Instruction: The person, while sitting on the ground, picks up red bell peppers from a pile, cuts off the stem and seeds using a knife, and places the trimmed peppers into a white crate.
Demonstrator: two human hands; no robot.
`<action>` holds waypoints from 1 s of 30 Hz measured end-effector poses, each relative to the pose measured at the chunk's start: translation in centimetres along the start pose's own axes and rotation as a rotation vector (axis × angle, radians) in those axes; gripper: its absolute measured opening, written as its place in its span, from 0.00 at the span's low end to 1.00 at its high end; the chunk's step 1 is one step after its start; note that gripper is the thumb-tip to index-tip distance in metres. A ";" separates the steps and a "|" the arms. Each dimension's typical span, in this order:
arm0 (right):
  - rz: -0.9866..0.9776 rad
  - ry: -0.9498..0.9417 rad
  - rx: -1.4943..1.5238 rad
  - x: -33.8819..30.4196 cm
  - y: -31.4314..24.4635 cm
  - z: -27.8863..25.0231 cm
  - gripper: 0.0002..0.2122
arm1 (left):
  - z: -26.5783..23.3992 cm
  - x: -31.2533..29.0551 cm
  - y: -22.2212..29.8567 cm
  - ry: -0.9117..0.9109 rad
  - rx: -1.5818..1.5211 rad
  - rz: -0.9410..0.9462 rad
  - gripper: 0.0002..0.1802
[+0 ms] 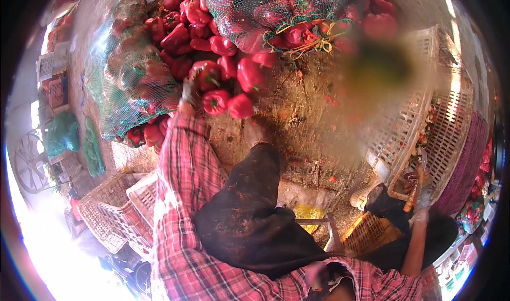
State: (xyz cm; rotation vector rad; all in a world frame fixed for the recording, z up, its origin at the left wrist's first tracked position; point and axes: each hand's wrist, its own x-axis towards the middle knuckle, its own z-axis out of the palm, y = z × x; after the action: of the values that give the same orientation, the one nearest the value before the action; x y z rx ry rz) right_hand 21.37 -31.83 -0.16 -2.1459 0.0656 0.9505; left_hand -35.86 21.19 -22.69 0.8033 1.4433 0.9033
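My left hand (188, 93), in a pale glove, reaches to the near edge of a heap of red bell peppers (226, 46). It is closed at the left side of one red bell pepper (206, 76) with a green stem; that pepper hides most of the fingers. Two more peppers (228, 104) lie just right of the wrist. At the lower right, my right hand (423, 195), also gloved, is closed round a knife (410, 199) with an orange-brown handle, beside the near end of a pale plastic crate (404, 136).
A green mesh sack of peppers (133, 62) stands on the left, another mesh sack (281, 9) at the top. Pale crates (109, 211) sit at the lower left. Scraps litter the brown floor (303, 104). A dark greenish blur (385, 67) covers part of the upper right.
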 end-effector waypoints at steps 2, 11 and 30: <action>0.008 -0.032 0.008 0.5 0.1 -0.1 0.10 | -0.3 -4.4 -3.2 0.019 -0.129 0.076 0.21; -0.277 -0.144 -0.157 -9.1 -6.8 8.7 0.15 | 5.5 -17.2 0.1 -0.314 -0.128 0.167 0.36; -0.817 -0.363 -0.716 -13.4 -4.4 22.4 0.17 | 19.8 -40.7 15.6 -0.577 0.179 0.534 0.39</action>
State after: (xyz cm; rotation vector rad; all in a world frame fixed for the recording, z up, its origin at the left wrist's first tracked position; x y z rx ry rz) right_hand -0.48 -17.02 1.92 -2.2092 -1.3986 0.8936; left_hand -13.77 -6.11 9.78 1.4892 0.8138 0.8374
